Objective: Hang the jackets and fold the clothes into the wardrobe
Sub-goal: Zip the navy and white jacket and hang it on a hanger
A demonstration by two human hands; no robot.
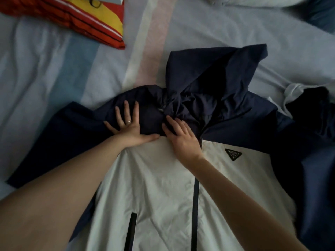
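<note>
The fingers of the left hand [126,124] are spread wide apart and laid flat on the navy shoulder panel of the jacket [163,178], with a ring [128,121] seen on one of them; nothing is gripped. The fingers of the right hand [181,138] are held loosely together and pressed down beside the zip [196,200], their tips tucked at the bunched collar, though whether cloth is pinched beneath them cannot be told. The two hands are placed just beside each other, the thumb of the left nearly touching the right. The jacket is spread front-up on the bed sheet [54,69], zipped, its hood [217,69] lying toward 12 o'clock and a triangular badge [233,154] shown at 3 o'clock of the right hand. The task is judged to be at an early stage: this jacket is being smoothed, no hanger or wardrobe is seen, and hanging is not yet done. At 11 o'clock a red and yellow garment [81,20], apparently folded, is lying well apart. Open sheet is left toward 9 and 10 o'clock; toward 3 o'clock the room is taken up by the crumpled sleeve [311,124].
</note>
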